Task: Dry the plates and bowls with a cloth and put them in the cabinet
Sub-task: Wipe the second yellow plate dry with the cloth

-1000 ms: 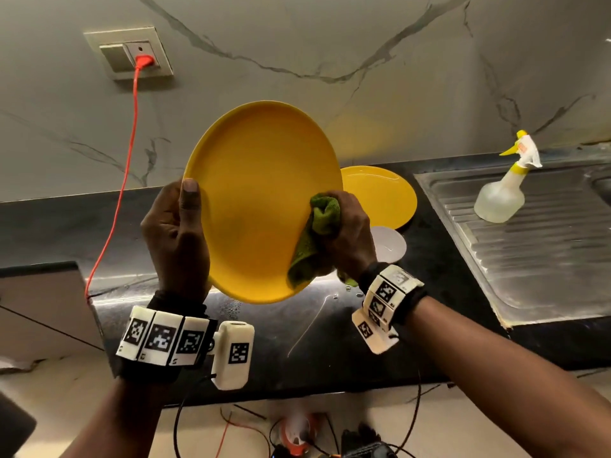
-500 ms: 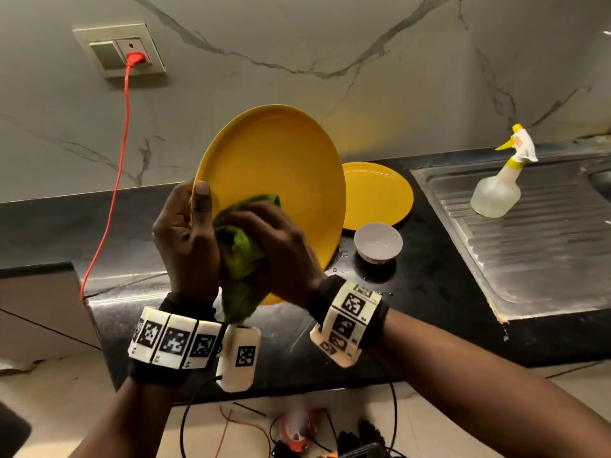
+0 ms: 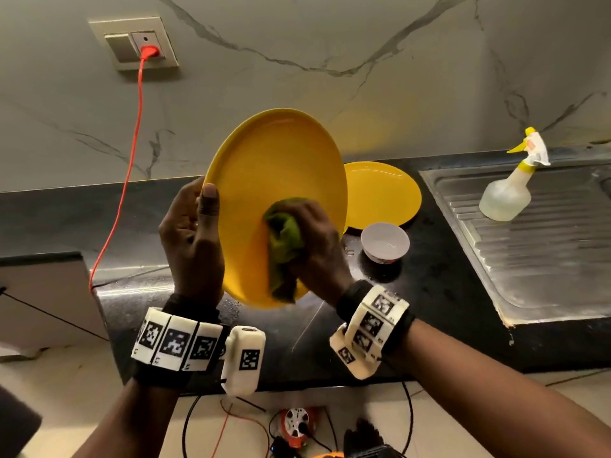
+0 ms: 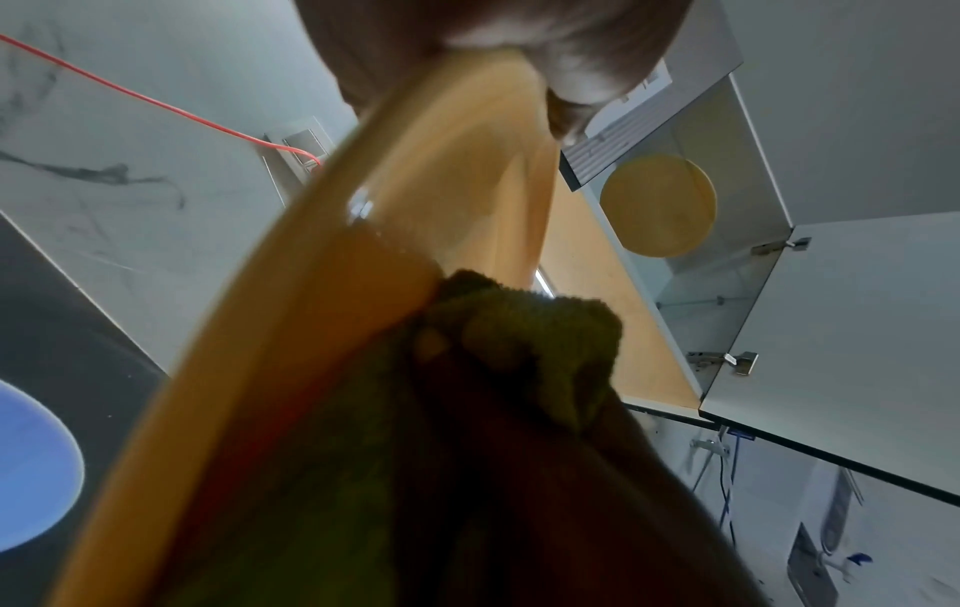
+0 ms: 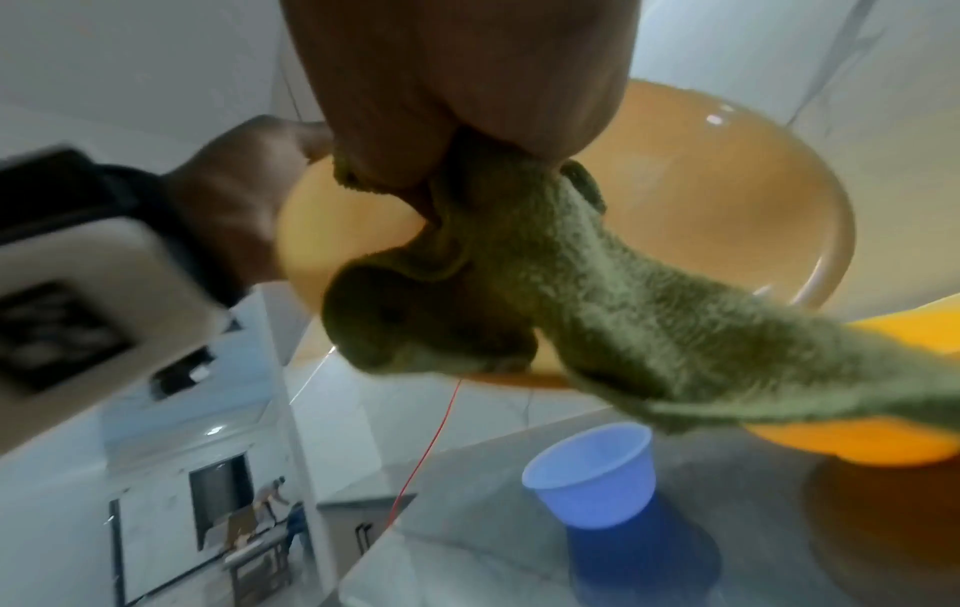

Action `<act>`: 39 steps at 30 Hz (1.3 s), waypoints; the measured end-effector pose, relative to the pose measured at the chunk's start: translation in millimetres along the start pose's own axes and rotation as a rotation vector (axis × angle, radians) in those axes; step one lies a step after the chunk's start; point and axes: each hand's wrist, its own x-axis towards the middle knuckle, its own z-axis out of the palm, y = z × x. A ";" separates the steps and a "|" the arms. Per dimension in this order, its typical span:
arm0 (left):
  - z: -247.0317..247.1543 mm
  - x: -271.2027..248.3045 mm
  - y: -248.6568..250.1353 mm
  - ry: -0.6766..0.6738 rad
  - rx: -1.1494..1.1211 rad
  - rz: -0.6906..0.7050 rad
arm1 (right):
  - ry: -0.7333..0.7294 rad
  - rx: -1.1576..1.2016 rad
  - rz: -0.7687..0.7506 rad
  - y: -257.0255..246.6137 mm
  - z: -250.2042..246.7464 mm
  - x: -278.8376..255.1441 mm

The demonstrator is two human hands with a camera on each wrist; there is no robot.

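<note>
My left hand (image 3: 195, 233) grips the left rim of a yellow plate (image 3: 271, 166), held upright above the black counter (image 3: 429, 292); in the left wrist view the plate (image 4: 322, 287) fills the middle. My right hand (image 3: 314, 246) holds a bunched green cloth (image 3: 284, 239) pressed against the plate's lower middle; the cloth (image 5: 597, 295) hangs from my fingers in the right wrist view. A second yellow plate (image 3: 380, 193) lies flat on the counter behind. A small white bowl (image 3: 385, 241) stands beside it. Another yellow plate (image 4: 657, 205) sits in the open cabinet (image 4: 727, 308) overhead.
A steel sink drainboard (image 3: 545, 242) lies to the right with a spray bottle (image 3: 509, 190) on it. A red cable (image 3: 129, 166) runs from the wall socket (image 3: 135, 44) down past the counter's left end. Wires and a small device (image 3: 297, 424) lie on the floor below.
My right hand has wiped the cloth from the plate's right edge to its left side, then back to the lower middle. The plate has tilted slightly; my left hand's grip is unchanged.
</note>
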 end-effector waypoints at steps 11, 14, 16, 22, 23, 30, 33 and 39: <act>8.1 -1.0 7.6 0.000 0.022 -0.028 | -0.030 0.037 -0.118 -34.9 20.0 8.4; 9.9 2.1 8.2 -0.014 0.064 -0.016 | 0.069 0.018 -0.153 -43.7 13.6 35.4; 9.5 4.0 6.8 -0.003 0.057 -0.009 | 0.029 0.012 -0.185 -42.8 14.3 35.8; 5.5 3.5 -4.9 0.028 0.101 0.021 | -0.213 -0.117 -0.359 -7.5 23.4 -25.2; 4.8 3.0 -6.7 0.028 0.100 0.023 | -0.256 -0.157 -0.385 1.9 21.5 -32.1; -7.8 14.8 -8.6 0.022 0.144 0.064 | -0.294 -0.441 -0.273 50.7 -27.5 -14.8; -9.9 15.9 -6.5 0.005 0.158 0.082 | -0.111 -0.408 -0.071 61.3 -43.8 13.7; -7.0 9.2 -5.9 0.027 0.122 0.112 | -0.181 -0.320 0.198 51.5 -27.6 -10.9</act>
